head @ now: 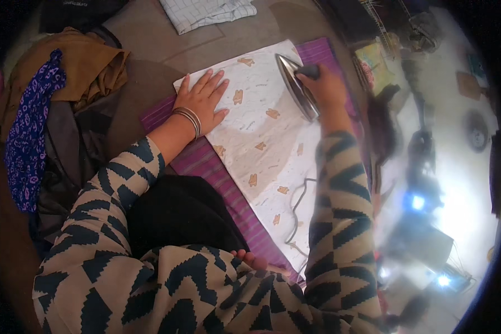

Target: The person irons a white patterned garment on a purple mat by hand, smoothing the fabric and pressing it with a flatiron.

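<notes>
A white cloth with small brown animal prints (261, 146) lies flat over a purple striped cloth (198, 156). My left hand (202, 98), with bangles at the wrist, rests palm down on the white cloth's upper left part, fingers spread. My right hand (327, 89) grips the dark handle of a clothes iron (294, 85) at the cloth's upper right. The iron's metal body is on or just above the cloth; its tip points up and left. A thin grey cord (294, 208) runs over the white cloth beside my right sleeve.
Heaped at the left are a brown cloth (87, 58), a blue patterned cloth (31, 137) and dark garments (64, 142). A folded white checked cloth (208, 14) lies at the top. A yellow-green packet (375, 67) is beyond my right hand, near a shiny floor with bright reflections.
</notes>
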`<action>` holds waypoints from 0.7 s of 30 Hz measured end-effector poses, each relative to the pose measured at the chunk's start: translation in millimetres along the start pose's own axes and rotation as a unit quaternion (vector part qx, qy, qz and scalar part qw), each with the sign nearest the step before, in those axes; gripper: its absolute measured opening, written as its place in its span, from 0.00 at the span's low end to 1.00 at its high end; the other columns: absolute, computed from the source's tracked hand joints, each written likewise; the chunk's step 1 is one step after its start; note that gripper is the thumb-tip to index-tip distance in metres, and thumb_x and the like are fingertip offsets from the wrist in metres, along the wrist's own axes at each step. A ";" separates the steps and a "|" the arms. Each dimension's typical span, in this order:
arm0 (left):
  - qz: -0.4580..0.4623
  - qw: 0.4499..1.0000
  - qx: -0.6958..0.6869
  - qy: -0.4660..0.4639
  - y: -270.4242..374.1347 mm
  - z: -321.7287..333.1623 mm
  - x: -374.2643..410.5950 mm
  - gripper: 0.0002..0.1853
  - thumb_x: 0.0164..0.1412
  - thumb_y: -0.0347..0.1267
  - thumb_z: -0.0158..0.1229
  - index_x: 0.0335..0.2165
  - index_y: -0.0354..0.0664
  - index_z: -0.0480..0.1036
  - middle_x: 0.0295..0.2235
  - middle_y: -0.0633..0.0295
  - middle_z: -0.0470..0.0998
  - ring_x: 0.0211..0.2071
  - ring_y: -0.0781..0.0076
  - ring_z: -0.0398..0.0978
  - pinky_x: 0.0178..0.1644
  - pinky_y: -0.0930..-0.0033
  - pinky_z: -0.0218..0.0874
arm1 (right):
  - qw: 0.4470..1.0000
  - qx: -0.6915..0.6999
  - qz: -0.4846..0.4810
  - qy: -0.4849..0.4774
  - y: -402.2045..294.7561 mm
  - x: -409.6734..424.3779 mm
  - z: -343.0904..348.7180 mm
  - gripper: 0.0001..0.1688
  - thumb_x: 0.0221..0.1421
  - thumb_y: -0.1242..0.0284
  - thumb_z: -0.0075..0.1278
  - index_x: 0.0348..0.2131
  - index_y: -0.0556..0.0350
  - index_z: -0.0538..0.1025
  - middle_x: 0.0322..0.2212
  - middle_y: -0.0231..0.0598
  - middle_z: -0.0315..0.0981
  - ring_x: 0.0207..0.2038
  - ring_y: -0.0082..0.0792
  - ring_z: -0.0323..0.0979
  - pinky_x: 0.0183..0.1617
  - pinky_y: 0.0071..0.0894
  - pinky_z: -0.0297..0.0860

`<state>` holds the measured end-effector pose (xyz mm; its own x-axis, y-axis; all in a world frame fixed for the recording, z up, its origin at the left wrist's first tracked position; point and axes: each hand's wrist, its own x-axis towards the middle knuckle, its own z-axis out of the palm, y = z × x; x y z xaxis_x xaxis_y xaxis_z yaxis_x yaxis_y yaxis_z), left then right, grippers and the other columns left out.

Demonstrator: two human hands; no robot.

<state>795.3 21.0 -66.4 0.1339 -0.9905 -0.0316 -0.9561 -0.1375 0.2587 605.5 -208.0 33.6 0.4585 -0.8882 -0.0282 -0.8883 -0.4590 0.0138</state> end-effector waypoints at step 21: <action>-0.020 0.999 -0.005 -0.027 9.3 1.9 0.7 0.39 0.58 0.52 0.44 0.62 0.46 0.49 0.65 0.64 0.43 0.66 0.67 0.36 0.65 0.42 0.25 | 0.997 0.018 0.075 0.011 -51.7 -40.4 4.2 0.27 0.43 0.51 0.57 0.38 0.48 0.74 0.33 0.46 0.77 0.38 0.47 0.75 0.39 0.43 0.71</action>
<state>786.0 19.0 -65.8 0.1577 -0.9830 -0.0943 -0.9478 -0.1774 0.2651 632.8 -148.3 29.9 0.3213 -0.9469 -0.0072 -0.9468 -0.3211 -0.0202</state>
